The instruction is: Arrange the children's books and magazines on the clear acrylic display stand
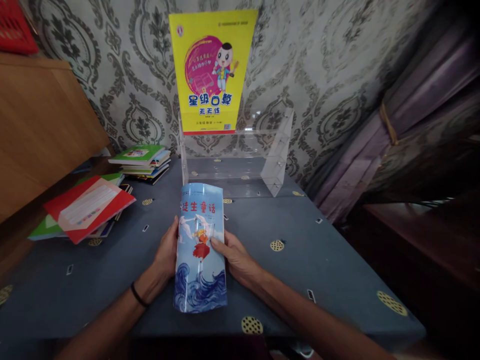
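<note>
Between my two hands a blue storybook (200, 272) stands upright over the table, its cover bowed and showing red lettering, white birds and dark waves. My left hand (168, 247) grips its left edge, with the fingers hidden behind the book. At the right edge my right hand (234, 252) holds it too, thumb on the front cover. Beyond the book is a clear acrylic rack (277, 155) with stepped tiers. A yellow workbook (210, 75) leans upright on the rack's upper left part.
Two piles of books are at the left: one topped by a green book (137, 154), a nearer one by a red book (90, 207). A wooden cabinet (45, 125) borders the far left. The blue tablecloth (300, 280) has pineapple prints. A purple curtain (360, 145) hangs at right.
</note>
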Available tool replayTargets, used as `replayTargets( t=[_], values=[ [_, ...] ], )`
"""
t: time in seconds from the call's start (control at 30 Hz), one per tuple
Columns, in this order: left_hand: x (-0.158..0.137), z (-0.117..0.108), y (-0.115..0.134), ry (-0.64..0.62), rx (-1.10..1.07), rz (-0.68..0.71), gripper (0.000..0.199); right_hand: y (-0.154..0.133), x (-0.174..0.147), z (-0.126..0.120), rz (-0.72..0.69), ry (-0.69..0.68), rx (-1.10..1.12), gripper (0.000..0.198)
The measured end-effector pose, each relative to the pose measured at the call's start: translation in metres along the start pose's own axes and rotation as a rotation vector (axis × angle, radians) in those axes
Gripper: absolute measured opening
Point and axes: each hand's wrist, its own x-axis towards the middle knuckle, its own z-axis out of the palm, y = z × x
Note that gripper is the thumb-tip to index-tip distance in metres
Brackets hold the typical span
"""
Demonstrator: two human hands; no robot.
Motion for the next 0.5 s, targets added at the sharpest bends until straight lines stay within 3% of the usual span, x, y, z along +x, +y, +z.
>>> replayTargets(
  t=[0.1, 0.2, 0.37, 0.5],
  values=[
    [-0.007, 0.007, 0.005, -0.055, -0.060, -0.053, 0.059, -0.006, 0.004, 0.004, -0.002, -0.007, 0.020, 0.072],
    [-0.012, 0.013, 0.007, -0.014, -0.069, -0.029, 0.063, -0.019, 0.007, 0.011, -0.055, 0.007, -0.009, 0.068],
    [-0.008, 0.016, 0.010, 0.074, 0.040, 0.080, 0.056, -0.046, 0.009, 0.030, -0.149, -0.027, -0.172, 0.061],
    [-0.005, 0.024, 0.016, 0.168, 0.131, 0.172, 0.047, -0.057, 0.013, 0.041, -0.307, -0.054, -0.337, 0.050]
  ],
)
